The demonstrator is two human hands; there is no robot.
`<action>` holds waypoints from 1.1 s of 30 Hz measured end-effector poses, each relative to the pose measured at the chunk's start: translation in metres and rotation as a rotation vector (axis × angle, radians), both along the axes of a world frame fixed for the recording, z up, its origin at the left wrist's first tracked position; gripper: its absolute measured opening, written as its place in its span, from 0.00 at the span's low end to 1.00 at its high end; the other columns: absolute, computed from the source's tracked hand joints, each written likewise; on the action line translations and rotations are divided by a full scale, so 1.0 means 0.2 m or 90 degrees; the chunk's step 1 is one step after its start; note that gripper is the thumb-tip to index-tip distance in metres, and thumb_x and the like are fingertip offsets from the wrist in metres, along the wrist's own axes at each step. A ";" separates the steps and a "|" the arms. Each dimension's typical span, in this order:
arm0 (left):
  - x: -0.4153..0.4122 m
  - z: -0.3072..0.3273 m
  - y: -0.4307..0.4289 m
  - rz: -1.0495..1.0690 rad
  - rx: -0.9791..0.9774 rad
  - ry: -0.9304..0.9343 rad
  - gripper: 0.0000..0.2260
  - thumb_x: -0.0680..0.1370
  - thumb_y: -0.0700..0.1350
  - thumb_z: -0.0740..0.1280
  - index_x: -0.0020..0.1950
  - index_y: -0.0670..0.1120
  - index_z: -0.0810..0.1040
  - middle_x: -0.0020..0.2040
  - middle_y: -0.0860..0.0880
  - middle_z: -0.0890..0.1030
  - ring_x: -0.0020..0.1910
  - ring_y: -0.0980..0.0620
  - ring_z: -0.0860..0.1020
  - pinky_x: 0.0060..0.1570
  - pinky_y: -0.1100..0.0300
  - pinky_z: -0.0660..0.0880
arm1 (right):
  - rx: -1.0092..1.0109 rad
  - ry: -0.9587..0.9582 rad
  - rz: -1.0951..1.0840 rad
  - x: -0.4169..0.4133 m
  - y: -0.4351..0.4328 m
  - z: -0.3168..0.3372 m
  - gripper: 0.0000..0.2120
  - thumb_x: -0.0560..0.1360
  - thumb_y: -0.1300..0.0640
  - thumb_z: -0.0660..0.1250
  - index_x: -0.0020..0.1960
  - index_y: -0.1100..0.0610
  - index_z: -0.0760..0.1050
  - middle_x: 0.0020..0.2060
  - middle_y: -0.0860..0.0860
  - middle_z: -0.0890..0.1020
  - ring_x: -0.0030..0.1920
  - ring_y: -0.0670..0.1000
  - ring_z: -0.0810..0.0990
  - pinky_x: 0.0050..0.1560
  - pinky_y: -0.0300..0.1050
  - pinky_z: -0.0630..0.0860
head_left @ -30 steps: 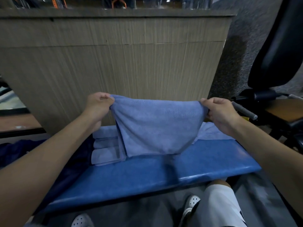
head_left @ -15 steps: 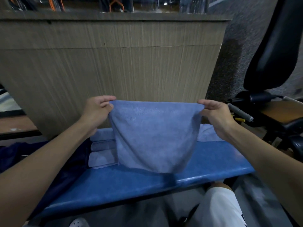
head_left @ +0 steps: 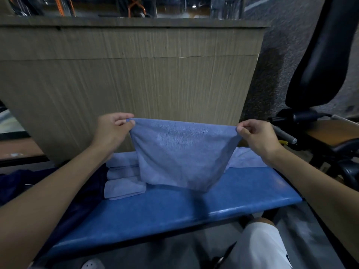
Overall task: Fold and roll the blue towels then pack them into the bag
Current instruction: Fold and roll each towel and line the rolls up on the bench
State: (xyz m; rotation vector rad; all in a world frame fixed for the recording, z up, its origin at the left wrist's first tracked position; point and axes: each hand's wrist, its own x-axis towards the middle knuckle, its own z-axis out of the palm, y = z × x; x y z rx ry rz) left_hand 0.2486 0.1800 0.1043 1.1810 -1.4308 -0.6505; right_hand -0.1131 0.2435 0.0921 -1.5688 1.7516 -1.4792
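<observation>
**A:** Where do we find the towel?

**B:** We see the blue towel (head_left: 182, 152) at the centre of the frame. It is held up in the air by its top edge and hangs down in a soft sheet. Its lower edge comes close to the tabletop (head_left: 174, 210), but we cannot tell whether it touches.

**A:** And what do we make of each grip?

**B:** The left hand (head_left: 112, 131) pinches the towel's upper left corner between thumb and fingers. The right hand (head_left: 256, 136) pinches the upper right corner the same way. Both grips are clenched on the cloth, and the top edge runs nearly straight between them.

**A:** What do we see just around it?

**B:** Left of the hanging cloth, three rolled towels (head_left: 122, 177) lie side by side on the blue padded tabletop, with their right ends hidden behind the cloth. To the right, a paler flat towel (head_left: 246, 158) lies spread on the same tabletop. Dark navy fabric (head_left: 11, 183) sits at the left edge, near the rolls. We cannot tell whether it is the bag.

**A:** And further out?

**B:** A wood-grain panel (head_left: 136, 84) stands upright behind the tabletop and fills the upper half of the frame. At the right edge we see a black padded seat back (head_left: 320, 55), with a grey-handled bar (head_left: 285, 135) below it. White shorts (head_left: 260, 247) show at the bottom right.
</observation>
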 end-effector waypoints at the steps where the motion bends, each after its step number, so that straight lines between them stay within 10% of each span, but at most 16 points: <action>1: 0.01 0.00 0.00 0.003 -0.005 -0.003 0.08 0.77 0.36 0.68 0.56 0.43 0.81 0.41 0.49 0.82 0.36 0.64 0.79 0.40 0.74 0.73 | 0.002 0.022 -0.003 0.00 0.00 0.00 0.06 0.79 0.61 0.64 0.45 0.59 0.78 0.34 0.53 0.77 0.34 0.49 0.72 0.35 0.44 0.70; 20: 0.06 0.03 0.11 -0.072 0.151 -0.194 0.01 0.75 0.36 0.72 0.46 0.40 0.82 0.39 0.44 0.82 0.36 0.53 0.78 0.33 0.70 0.74 | 0.052 0.080 0.004 -0.06 0.07 0.01 0.09 0.81 0.58 0.62 0.46 0.62 0.75 0.36 0.61 0.78 0.35 0.51 0.75 0.37 0.48 0.74; 25: 0.03 0.07 0.09 -0.226 0.384 -0.013 0.04 0.78 0.38 0.68 0.52 0.39 0.77 0.41 0.40 0.83 0.39 0.47 0.85 0.35 0.60 0.80 | 0.084 0.000 0.008 -0.09 0.06 0.02 0.08 0.82 0.61 0.60 0.46 0.62 0.73 0.30 0.56 0.73 0.23 0.48 0.71 0.21 0.36 0.66; 33: -0.09 0.02 -0.03 -0.176 0.228 0.147 0.01 0.79 0.35 0.66 0.48 0.38 0.76 0.44 0.40 0.83 0.48 0.46 0.85 0.52 0.57 0.81 | 0.010 -0.118 -0.005 -0.10 -0.06 0.01 0.09 0.82 0.62 0.60 0.43 0.58 0.71 0.40 0.58 0.80 0.43 0.57 0.85 0.48 0.50 0.83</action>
